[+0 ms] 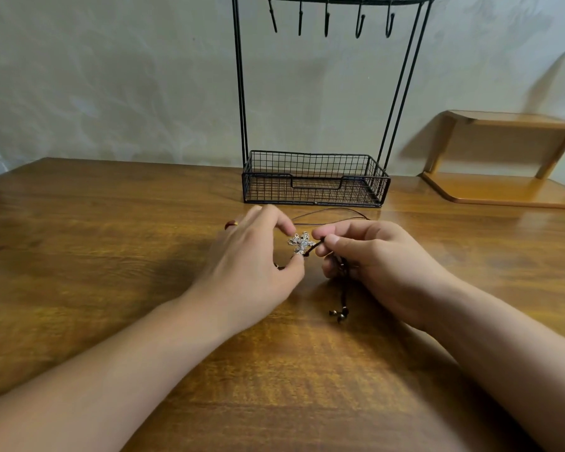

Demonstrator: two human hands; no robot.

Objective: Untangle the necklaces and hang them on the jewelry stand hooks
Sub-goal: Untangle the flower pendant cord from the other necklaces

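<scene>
- Table (111, 256): brown wood, bearing every item listed below.
- Left hand (252, 256): palm down near the table centre. Forefinger and thumb are curled and pinch the pendant from above and below. A red and gold ring (231, 225) sits on one finger at the hand's left edge.
- Pendant (300, 243): small, silver, sparkling, held just above the table between the two hands. Exact shape is too blurred to tell.
- Cord (331, 214): thin and dark. It runs from the pendant into the right hand, loops over the table behind both hands, and lies just in front of the stand's basket.
- Cord ends (340, 313): two beaded tips hang below the right hand, down at the table surface.
- Right hand (372, 256): fingers curled, thumb and forefinger pinching the cord just right of the pendant.
- Stand (313, 181): black wire, upright against the wall, basket base on the table, five bare hooks (359, 24) on its top bar.
- Shelf (509, 158): light wood, far right, by the wall.
</scene>
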